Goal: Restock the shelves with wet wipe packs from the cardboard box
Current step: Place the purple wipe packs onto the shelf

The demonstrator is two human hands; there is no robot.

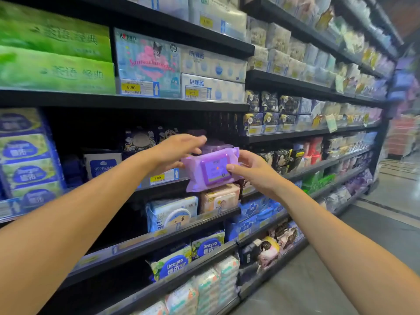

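Upper tag (130, 87): 6.90; lower tag (157, 178): 1.00; green-blue pack (176, 266): Deeyeo.

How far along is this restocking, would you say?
Done: one purple pack seems to sit on the shelf already. In hand: left hand and right hand hold another wipe pack at that shelf's front. Left: dark space beside it looks unfilled; the cardboard box is out of view, so the remainder is unknown.

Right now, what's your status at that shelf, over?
Holding: left hand and right hand both grip the purple wet wipe pack. Pack in front of shelf edge, not yet set down. Behind it sits a second purple pack.
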